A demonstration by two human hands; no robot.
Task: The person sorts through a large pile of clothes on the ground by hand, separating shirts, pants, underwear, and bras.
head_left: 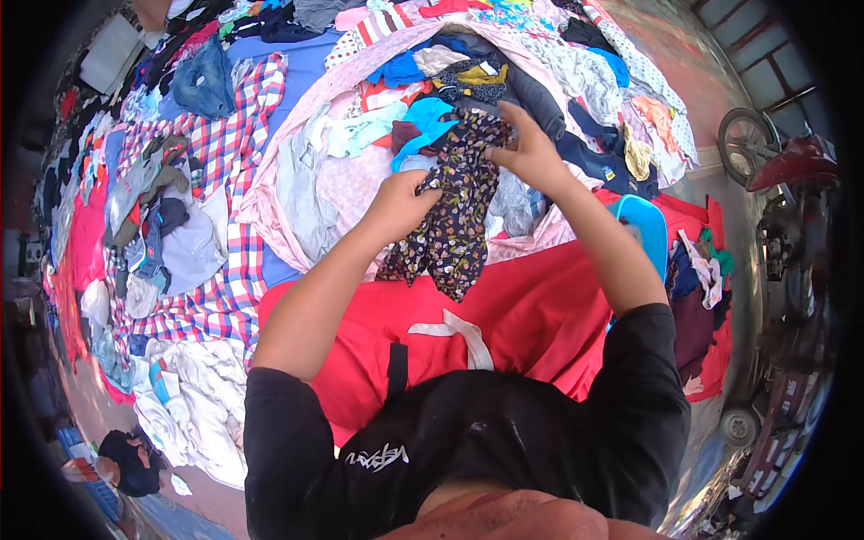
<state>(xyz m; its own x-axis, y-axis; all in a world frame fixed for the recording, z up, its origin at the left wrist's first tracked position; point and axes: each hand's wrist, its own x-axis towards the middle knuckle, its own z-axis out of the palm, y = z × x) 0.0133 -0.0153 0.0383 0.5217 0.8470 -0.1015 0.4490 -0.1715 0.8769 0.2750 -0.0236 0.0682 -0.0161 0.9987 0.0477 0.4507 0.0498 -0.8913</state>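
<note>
A dark garment with a small multicoloured flower print [461, 202] hangs between my two hands over the pile, its lower end reaching down to the red cloth [540, 292]. My left hand [402, 207] pinches its left edge, thumb and fingertips on the fabric. At its upper right, my right hand [533, 153] has the thumb on the cloth and a finger raised along the edge; the other fingers are partly hidden. Beneath the garment, mixed clothes lie on a pink sheet [261, 202], among them a bright blue piece [423, 126] and grey clothing [306, 193].
Left of the pink sheet, more clothes lie on a red-and-blue checked cloth [243, 243]. White clothing [202, 405] is heaped at lower left, near another person [130, 463]. Parked vehicles, one with a spoked wheel [747, 144], stand along the right side.
</note>
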